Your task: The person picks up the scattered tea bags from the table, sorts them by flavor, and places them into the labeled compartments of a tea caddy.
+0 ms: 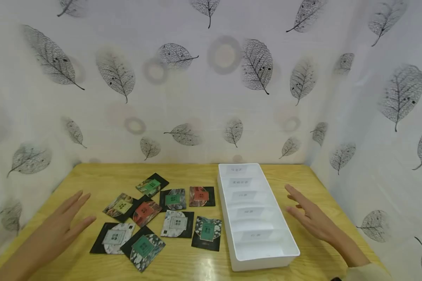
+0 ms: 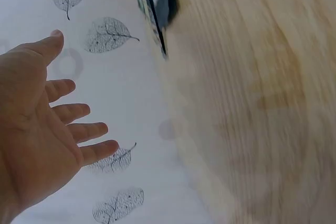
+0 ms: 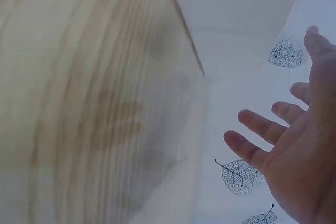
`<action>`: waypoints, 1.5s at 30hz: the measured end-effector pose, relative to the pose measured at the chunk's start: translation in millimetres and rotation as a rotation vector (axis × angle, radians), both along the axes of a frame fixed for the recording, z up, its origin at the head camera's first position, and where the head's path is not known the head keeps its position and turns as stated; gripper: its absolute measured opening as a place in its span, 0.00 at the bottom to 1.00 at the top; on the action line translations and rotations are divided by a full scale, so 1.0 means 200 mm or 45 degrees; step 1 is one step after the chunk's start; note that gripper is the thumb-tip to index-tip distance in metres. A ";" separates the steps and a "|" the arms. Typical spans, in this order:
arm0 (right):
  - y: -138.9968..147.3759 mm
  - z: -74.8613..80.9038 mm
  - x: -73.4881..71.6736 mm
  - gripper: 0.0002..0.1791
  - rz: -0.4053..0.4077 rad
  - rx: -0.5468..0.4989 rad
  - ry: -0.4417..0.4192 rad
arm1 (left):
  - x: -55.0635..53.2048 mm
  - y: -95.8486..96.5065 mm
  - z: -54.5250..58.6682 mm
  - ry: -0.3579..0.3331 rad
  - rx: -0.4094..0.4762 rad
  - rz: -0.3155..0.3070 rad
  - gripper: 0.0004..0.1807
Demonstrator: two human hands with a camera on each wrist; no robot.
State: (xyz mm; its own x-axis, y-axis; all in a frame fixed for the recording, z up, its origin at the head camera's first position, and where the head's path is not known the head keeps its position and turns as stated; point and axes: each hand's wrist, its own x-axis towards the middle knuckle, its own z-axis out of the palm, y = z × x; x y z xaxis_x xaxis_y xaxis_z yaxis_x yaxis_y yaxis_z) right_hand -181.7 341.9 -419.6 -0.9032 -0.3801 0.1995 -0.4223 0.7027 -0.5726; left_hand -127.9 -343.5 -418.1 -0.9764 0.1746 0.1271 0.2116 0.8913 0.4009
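Several flat printed packets lie spread over the left and middle of the wooden table. Among them are a red-labelled packet (image 1: 202, 196), a yellow-labelled packet (image 1: 120, 205), a white-labelled packet (image 1: 113, 237) and a green-labelled packet (image 1: 206, 233). My left hand (image 1: 66, 221) hovers left of the packets with fingers extended, holding nothing; its palm shows in the left wrist view. To the right of the packets stands a long white divided box (image 1: 294, 249). Beside its right wall, my right hand (image 1: 311, 220) is held with fingers spread and nothing in it.
The box has a row of compartments, with labels such as the front label (image 1: 254, 235) on its sloped dividers. A leaf-patterned curtain (image 1: 197, 97) closes off the back and both sides of the wooden table (image 1: 183, 261).
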 end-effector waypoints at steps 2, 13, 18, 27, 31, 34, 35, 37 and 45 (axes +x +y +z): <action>-0.01 0.00 0.00 0.37 0.019 -0.038 -0.012 | -0.02 0.04 0.02 0.007 0.010 -0.023 0.42; -0.03 -0.02 0.01 0.40 0.074 -0.138 -0.154 | -0.12 0.25 0.06 -0.024 0.032 -0.133 0.39; -0.05 -0.03 0.02 0.41 0.114 -0.186 -0.203 | -0.17 0.32 0.06 -0.028 0.028 -0.163 0.38; -0.09 -0.06 0.02 0.41 0.209 -0.158 -0.095 | -0.30 0.40 0.04 -0.038 0.009 -0.191 0.37; -0.10 -0.07 0.02 0.41 0.225 -0.168 -0.081 | -0.35 0.41 0.03 -0.071 0.007 -0.173 0.36; -0.10 -0.08 0.02 0.41 0.229 -0.181 -0.075 | -0.36 0.40 0.01 -0.100 0.001 -0.171 0.36; -0.10 -0.09 0.02 0.41 0.233 -0.185 -0.070 | -0.36 0.40 0.01 -0.112 0.000 -0.177 0.36; -0.10 -0.09 0.02 0.41 0.240 -0.194 -0.066 | -0.37 0.40 0.00 -0.141 0.003 -0.200 0.35; -0.08 -0.11 0.03 0.41 0.264 -0.247 -0.100 | -0.36 0.42 -0.04 -0.189 -0.042 -0.281 0.36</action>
State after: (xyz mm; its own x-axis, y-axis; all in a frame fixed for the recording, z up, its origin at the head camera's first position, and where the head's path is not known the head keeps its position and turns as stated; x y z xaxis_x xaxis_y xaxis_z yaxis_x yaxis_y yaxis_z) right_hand -175.8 325.5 -442.2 -0.8259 -0.5195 0.2192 -0.4945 0.4805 -0.7243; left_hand -200.3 -260.0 -425.1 -0.9216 0.3873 -0.0243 0.3434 0.8432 0.4135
